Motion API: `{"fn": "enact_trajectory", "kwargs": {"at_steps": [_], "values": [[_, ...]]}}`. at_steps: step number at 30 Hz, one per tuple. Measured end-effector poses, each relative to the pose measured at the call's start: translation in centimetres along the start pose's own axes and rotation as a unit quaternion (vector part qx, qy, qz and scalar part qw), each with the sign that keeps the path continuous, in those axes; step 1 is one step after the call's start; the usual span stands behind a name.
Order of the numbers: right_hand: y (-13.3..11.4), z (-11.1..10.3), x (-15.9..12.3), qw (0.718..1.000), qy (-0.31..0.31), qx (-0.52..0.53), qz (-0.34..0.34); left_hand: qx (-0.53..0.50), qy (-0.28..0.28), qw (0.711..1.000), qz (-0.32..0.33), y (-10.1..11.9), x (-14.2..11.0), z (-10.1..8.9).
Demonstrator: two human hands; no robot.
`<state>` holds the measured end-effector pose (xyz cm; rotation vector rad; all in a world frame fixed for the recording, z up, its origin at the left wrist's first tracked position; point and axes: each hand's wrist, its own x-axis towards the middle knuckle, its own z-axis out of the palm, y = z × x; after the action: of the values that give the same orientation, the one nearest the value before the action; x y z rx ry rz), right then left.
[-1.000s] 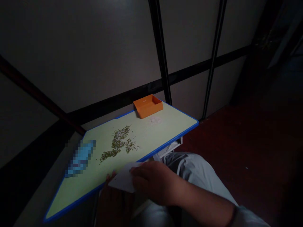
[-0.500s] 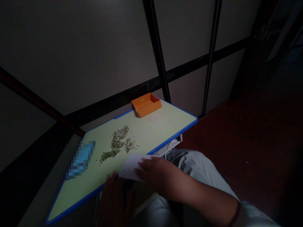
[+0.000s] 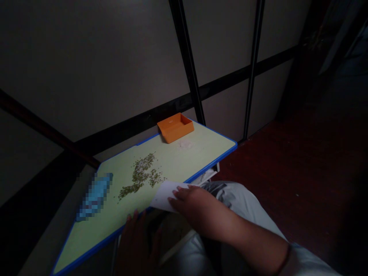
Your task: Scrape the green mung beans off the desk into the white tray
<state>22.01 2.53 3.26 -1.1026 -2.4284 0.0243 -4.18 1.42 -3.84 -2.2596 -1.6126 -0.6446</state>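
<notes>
Table [image 3: 184, 165], green-topped and blue-edged: orange tray [image 3: 175, 128] on far edge, green seeds [image 3: 140, 176] mid-surface, right hand [image 3: 199, 212] pinching white card [image 3: 165, 196] at near edge, left hand [image 3: 138, 245] below that edge, grip unclear, dark red floor [image 3: 273, 184] beyond right edge.

A pixelated blur covers the blue object on the left of the bench [image 3: 175, 163], so its kind cannot be told. The green seeds [image 3: 140, 176] are too small to identify. The right hand [image 3: 198, 209] hides part of the white card [image 3: 165, 196], and the picture's bottom edge cuts off the left hand [image 3: 138, 245]. A faint pale patch [image 3: 185, 144] and the tiny marking [image 3: 171, 122] on the orange tray [image 3: 175, 132] stay unreadable.
</notes>
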Motion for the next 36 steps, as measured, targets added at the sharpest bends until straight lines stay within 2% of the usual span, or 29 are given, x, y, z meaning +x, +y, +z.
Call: {"fn": "enact_trajectory", "kwargs": {"at_steps": [12, 27, 36], "values": [[1.0, -1.1, 0.6, 0.998, -0.036, 0.021, 0.037, 0.021, -0.002, 1.0, 0.0, 0.1, -0.4, 0.0], [3.0, -1.1, 1.4, 0.994, -0.053, 0.059, 0.08, 0.02, 0.01, 1.0, -0.007, 0.1, -0.4, 0.3], [4.3, -0.8, 1.8, 0.993, -0.036, 0.066, 0.096, 0.034, 0.034, 0.999, 0.009, 0.4, -0.3, 0.2]]}}
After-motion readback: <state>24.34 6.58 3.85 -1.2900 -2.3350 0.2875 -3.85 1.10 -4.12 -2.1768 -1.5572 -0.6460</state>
